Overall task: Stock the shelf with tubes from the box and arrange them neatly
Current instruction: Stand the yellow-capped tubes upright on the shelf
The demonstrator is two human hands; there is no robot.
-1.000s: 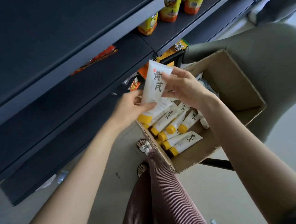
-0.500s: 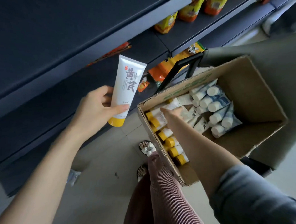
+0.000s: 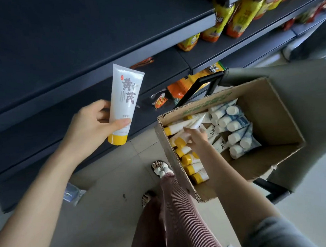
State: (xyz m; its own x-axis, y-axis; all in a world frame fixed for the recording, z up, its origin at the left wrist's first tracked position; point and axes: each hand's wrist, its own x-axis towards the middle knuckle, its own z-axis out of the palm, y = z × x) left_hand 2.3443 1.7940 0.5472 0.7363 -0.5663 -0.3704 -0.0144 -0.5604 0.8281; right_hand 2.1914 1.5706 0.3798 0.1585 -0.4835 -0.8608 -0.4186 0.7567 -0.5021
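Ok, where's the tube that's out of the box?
Head view, left side: the yellow-capped tube, cap-down in the left hand, before the shelves, left of the cardboard box.

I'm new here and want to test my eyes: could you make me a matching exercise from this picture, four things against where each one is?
Things
1. held tube
2. white-capped tubes
3. snack bags
4. right hand

Places
A. standing on the upper shelf
B. reaching among the yellow-capped tubes in the box
C. gripped in the left hand, yellow cap down
D. lying in the box, on its right side

Pairs: 1-C, 2-D, 3-A, 4-B.
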